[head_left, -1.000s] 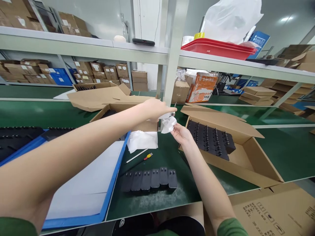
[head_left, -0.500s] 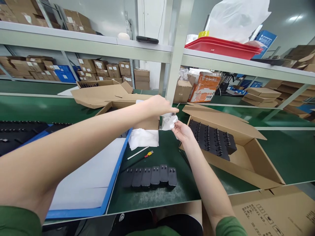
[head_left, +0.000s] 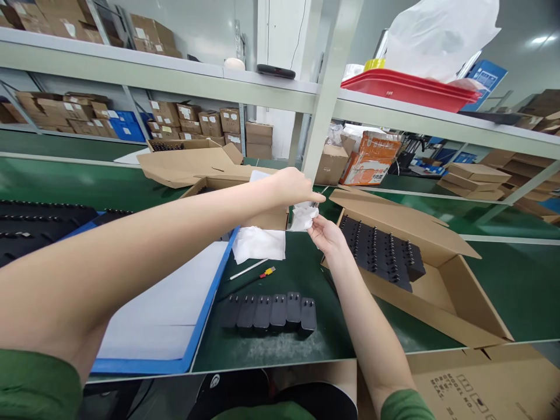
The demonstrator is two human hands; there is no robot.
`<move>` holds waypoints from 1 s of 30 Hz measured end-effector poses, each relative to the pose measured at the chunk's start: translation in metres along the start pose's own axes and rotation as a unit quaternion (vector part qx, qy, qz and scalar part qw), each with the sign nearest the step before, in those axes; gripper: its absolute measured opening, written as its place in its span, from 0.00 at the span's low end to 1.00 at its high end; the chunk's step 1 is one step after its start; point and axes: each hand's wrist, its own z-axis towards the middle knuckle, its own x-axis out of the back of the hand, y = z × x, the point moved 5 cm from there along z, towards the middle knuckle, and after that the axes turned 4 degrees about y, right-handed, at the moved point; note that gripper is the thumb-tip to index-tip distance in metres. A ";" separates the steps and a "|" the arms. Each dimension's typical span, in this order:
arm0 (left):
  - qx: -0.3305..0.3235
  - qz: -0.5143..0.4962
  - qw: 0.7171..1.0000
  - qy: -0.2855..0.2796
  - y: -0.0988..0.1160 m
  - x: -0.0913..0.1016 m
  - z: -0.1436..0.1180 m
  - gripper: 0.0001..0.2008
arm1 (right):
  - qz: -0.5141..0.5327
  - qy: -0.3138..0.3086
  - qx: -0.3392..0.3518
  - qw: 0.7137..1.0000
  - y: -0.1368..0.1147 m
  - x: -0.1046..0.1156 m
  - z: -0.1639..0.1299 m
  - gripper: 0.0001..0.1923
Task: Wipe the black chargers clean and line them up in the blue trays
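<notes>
The white tissue (head_left: 303, 217) is held up over the far middle of the green surface (head_left: 332, 344), its near right edge pinched by the right hand (head_left: 328, 234), whose fingers are narrowed on a fold; the left hand (head_left: 292, 188) is curled just above it, one finger stretched out to the right, and whether its other fingers grip anything I cannot tell, since the palm side is hidden. The tissue should weigh next to nothing, limp and quick to crumple, and it will probably tear if tugged by a single corner, more readily if damp, so a gathered fold between thumb and fingertips is the sound place to hold it. The pile of white tissues (head_left: 259, 244) to the near left looks just as soft; lifting one sheet likely means teasing up an edge. The row of black plug adapters (head_left: 278, 311), nearer on the surface, would handle quite differently: stiff, compact, perhaps a little weighty, with smooth casings that may slide under dry fingers. Each is best taken by the long sides, clear of its metal pins; with the row packed so closely, the right end one offers the freest grip
</notes>
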 end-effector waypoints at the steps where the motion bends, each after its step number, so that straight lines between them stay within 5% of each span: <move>1: -0.001 0.001 1.000 0.002 0.000 0.000 0.000 0.33 | 0.001 0.000 0.000 1.000 0.000 0.000 0.000 0.08; 22: 0.003 -0.026 1.000 0.014 -0.001 -0.007 0.004 0.39 | -0.023 -0.006 0.018 1.000 -0.005 0.009 -0.008 0.12; 27: 0.036 -0.126 0.991 0.037 0.004 -0.045 0.009 0.42 | -0.020 0.029 0.018 0.999 -0.009 0.022 -0.018 0.11; 30: 0.093 -0.304 0.943 0.094 0.019 -0.080 0.012 0.45 | -0.011 0.055 0.020 0.998 -0.014 0.036 -0.024 0.11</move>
